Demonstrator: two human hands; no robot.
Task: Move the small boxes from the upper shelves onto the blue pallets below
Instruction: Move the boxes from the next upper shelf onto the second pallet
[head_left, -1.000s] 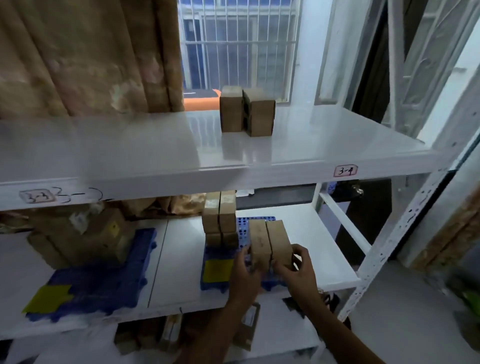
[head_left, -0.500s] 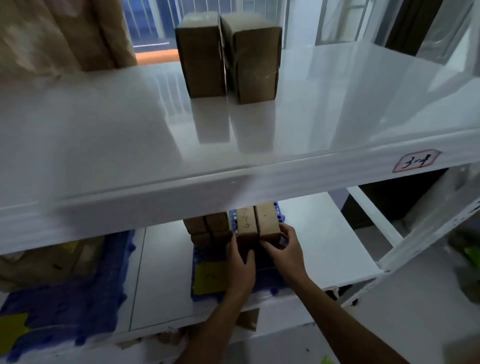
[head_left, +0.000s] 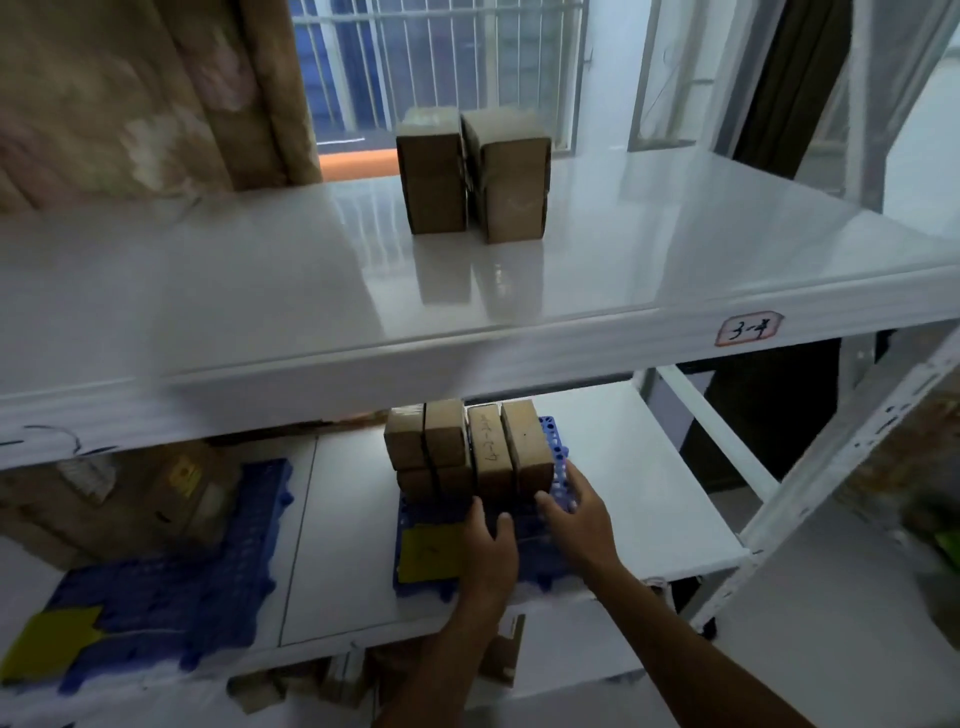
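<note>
Two small brown boxes (head_left: 474, 174) stood side by side on the white upper shelf (head_left: 649, 249) at 12 o'clock. On the lower shelf (head_left: 644, 478) at 6 o'clock, four more boxes (head_left: 467, 449) sat in a row on a blue pallet (head_left: 524, 540). Both hands rested loosely spread on the pallet just before them, left hand (head_left: 488, 545) beside right hand (head_left: 576, 519), holding nothing.

- Dim, bluish daylight comes from the barred window (head_left: 441, 67).
- Glare on the glossy upper shelf (head_left: 519, 270).
- Edges blurred and bent.
</note>
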